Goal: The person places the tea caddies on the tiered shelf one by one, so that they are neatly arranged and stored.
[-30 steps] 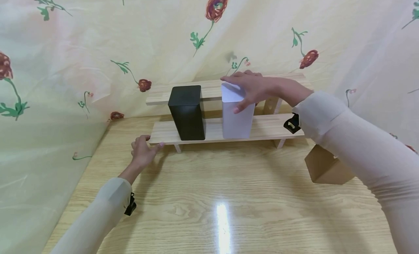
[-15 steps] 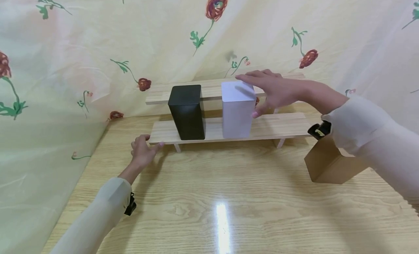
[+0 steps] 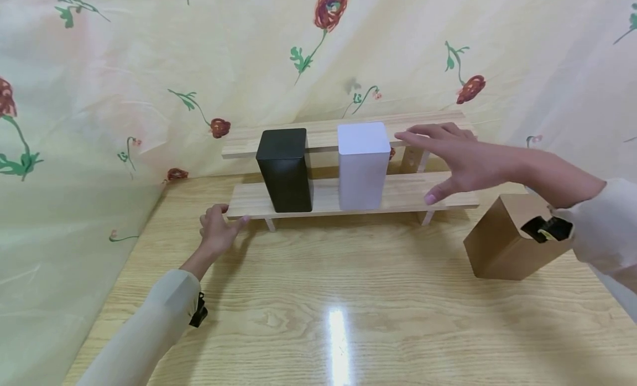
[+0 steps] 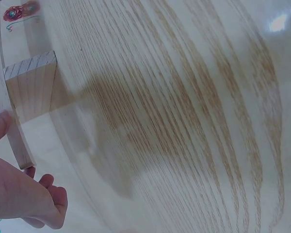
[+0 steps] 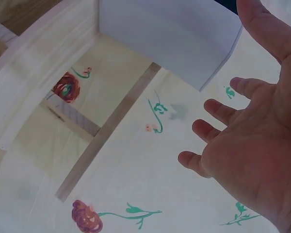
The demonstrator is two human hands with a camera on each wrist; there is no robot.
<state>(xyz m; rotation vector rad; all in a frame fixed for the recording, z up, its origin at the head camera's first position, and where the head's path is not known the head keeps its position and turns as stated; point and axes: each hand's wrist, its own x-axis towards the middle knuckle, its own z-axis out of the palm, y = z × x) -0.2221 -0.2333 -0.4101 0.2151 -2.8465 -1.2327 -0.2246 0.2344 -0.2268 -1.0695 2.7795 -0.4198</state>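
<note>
A two-tier pale wooden shelf (image 3: 418, 189) stands against the back. On its lower board are a black rectangular box (image 3: 286, 176) at left and a white rectangular box (image 3: 361, 173) near the middle, both upright and apart. My left hand (image 3: 217, 231) holds the lower board's left end; in the left wrist view the thumb lies on the board (image 4: 18, 141) and the other fingers are beyond its end. To the right of the white box, my right hand (image 3: 460, 162) hovers with spread fingers, touching nothing. The right wrist view shows the white box (image 5: 169, 43) beyond its fingertips.
A brown box (image 3: 497, 236) stands on the wood-grain table (image 3: 278, 297) to the right of the shelf, partly behind my right wrist. Flower-printed sheeting (image 3: 269, 54) hangs behind the shelf and down the left side.
My right hand has come off the white box and moved right, over the shelf's right part. The white box stays where it was. My left hand has not moved.
</note>
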